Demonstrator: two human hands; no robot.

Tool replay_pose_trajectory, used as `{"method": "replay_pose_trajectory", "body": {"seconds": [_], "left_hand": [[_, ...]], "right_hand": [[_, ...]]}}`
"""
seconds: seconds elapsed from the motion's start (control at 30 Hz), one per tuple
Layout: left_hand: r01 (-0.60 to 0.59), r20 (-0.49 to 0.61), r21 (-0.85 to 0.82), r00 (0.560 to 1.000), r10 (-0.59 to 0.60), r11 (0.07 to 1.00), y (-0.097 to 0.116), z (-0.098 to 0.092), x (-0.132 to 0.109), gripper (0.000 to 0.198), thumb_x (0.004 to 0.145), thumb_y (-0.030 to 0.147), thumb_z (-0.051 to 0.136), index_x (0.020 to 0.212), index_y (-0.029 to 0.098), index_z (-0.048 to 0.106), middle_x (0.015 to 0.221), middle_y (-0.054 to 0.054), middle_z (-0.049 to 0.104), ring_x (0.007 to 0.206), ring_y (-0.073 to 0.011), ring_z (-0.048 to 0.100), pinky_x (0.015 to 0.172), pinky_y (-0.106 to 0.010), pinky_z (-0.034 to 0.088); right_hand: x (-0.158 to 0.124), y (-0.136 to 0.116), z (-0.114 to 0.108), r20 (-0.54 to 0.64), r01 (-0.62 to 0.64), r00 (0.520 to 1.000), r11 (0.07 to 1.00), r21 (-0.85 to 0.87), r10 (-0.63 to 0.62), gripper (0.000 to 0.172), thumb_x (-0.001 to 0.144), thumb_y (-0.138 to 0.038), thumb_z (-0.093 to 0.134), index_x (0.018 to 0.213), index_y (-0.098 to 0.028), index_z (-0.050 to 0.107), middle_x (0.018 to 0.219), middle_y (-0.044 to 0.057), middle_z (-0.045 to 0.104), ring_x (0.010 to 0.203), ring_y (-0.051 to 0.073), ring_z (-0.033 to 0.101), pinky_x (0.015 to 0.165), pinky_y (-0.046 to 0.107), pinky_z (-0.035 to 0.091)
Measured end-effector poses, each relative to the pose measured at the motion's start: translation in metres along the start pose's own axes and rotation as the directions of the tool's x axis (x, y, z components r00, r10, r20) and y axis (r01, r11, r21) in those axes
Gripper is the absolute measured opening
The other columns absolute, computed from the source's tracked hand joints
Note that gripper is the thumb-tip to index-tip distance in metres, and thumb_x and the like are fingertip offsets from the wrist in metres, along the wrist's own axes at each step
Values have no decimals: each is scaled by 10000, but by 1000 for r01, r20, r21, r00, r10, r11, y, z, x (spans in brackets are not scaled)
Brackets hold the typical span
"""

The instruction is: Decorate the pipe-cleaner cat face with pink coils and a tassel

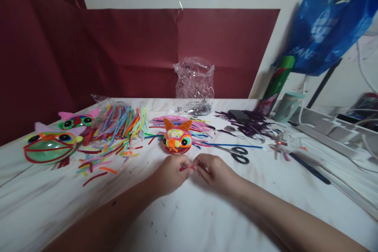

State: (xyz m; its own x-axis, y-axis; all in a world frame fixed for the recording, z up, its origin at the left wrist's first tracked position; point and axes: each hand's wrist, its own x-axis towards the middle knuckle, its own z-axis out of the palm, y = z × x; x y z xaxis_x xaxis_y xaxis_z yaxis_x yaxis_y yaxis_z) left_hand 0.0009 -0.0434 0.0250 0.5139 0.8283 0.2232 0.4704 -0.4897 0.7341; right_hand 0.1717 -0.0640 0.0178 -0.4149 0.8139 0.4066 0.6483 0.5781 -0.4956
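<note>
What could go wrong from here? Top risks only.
1. The small bright-pink piece, mostly hidden between the fingertips of the left hand and right hand, could slip or be bent out of place.
2. The small round multicoloured craft figure with orange ears sits just beyond the hands; a forward bump might shift it.
3. The metal scissors with black looped handles lie near the right hand; a sideways sweep could knock them.

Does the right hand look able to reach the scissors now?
Probably yes: the scissors lie just beyond the right hand, nothing between, though it seems to pinch a pink strip.
</note>
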Motion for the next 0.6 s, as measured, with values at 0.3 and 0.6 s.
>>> {"method": "replay_pose_trajectory", "body": {"seconds": [0.3,0.6], "left_hand": [[40,-121,-378,988,-93,925,10,-1,0,128,721,242,524,631,152,532,583,10,572,559,-112,498,539,-214,373],[36,-148,-384,984,-100,922,7,6,0,143,706,250,540,613,146,512,556,39,475,519,-84,402,485,-201,307]], "right_hand": [[6,-6,0,62,-200,975,722,662,213,244,807,-393,534,784,-157,593,664,18,599,628,140,547,618,266,430],[0,-10,14,-103,-190,941,754,629,323,226,803,-383,542,730,-169,561,642,1,556,615,133,508,589,252,404]]}}
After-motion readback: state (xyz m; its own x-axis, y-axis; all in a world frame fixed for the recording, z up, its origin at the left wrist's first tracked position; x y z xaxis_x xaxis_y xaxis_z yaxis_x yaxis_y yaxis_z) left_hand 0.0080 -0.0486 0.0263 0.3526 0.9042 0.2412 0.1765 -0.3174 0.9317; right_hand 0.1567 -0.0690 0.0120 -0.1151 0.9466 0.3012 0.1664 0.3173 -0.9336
